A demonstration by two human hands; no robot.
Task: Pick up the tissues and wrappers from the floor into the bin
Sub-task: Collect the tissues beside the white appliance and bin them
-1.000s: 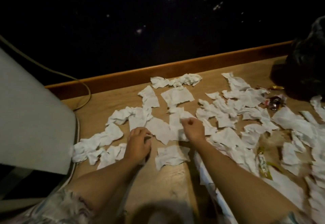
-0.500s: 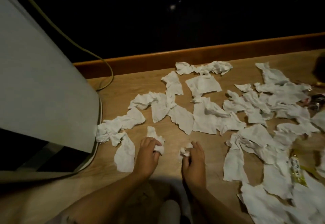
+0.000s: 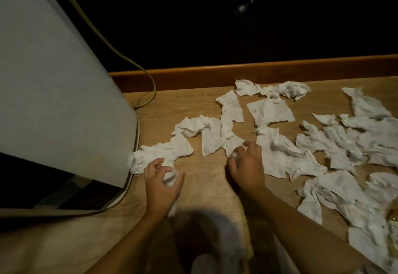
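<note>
Both hands work low in the frame: left hand (image 3: 160,184) curls around a crumpled tissue (image 3: 171,178); right hand (image 3: 247,166) apparently clenches another wad (image 3: 235,155) at its fingertips. Loose tissues (image 3: 323,144) litter the floor (image 3: 193,106) rightward.

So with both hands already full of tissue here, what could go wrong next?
1. The left hand and right hand each hold a small wad; grabbing more could loosen the grip and drop pieces.
2. The crumpled tissue sits against the grey appliance, so it could be missed or pushed underneath.
3. No bin is in view; carrying loose wads may scatter them.
</note>
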